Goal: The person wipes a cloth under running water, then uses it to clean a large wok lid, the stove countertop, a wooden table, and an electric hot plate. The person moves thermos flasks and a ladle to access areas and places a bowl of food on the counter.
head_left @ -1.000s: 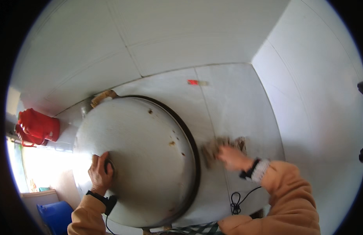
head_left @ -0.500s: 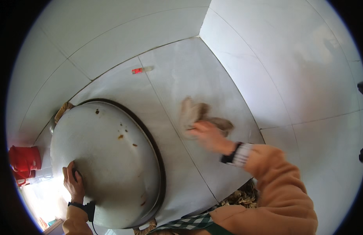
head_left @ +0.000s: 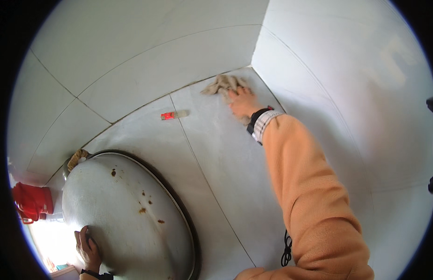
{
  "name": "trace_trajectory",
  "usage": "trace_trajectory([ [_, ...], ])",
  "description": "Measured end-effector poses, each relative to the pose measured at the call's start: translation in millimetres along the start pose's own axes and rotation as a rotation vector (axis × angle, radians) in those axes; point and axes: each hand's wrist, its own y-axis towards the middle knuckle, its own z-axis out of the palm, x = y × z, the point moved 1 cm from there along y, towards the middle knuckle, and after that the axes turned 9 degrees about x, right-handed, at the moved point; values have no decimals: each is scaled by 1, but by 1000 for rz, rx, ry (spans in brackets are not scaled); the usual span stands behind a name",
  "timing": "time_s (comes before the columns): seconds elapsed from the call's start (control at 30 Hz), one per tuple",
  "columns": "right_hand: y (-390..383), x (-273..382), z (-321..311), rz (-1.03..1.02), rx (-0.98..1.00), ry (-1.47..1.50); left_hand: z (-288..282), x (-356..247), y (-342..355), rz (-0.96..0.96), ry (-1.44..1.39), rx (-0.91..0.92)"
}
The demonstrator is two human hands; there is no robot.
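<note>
My right hand (head_left: 244, 102) presses a beige-grey cloth (head_left: 222, 85) against the tiled surface (head_left: 216, 140), close to the far corner of the walls. Its fingers lie bent over the bunched rag. At the lower left, my left hand (head_left: 89, 249) is closed around the dark knob (head_left: 89, 239) on top of a large domed metal lid (head_left: 125, 210). Brown spots mark this lid, and it sits within the dark rim of a big wok (head_left: 191, 219). Part of the left fingers is hidden behind the knob.
A lighter with a red end (head_left: 168, 115) lies on the tiles between the lid and the cloth. Wrapped cloth covers a wok handle (head_left: 78, 158). A red container (head_left: 32, 201) stands far left. White tiled walls (head_left: 319, 60) border the surface; a black cord (head_left: 286, 249) hangs by my right sleeve.
My right hand has pushed the cloth away from me to the far corner, and the arm is stretched out. The view has shifted; my left hand stays on the lid knob.
</note>
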Motion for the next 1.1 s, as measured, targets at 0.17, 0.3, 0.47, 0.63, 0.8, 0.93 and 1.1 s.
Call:
trace_trajectory([
  [0.17, 61, -36, -26, 178, 86, -143, 1, 4, -2, 5, 35, 5],
  [0.3, 70, -44, -30, 253, 48, -22, 1, 4, -1, -12, 67, 13],
  [0.47, 22, -46, -26, 228, 54, -26, -3, 0, 0, 15, 37, 43],
  [0.63, -77, -73, 5, 236, 128, -64, 4, 7, 1, 74, 17, -21],
  [0.8, -270, -92, 86, 281, -82, 18, 18, 19, 4, 74, -28, -114],
  [0.93, -512, -80, 121, 483, 233, 356, 22, 25, 4, 96, -30, -125],
  [1.1, -631, -74, 55, 604, 794, 460, 21, 20, 3, 104, -29, -120],
])
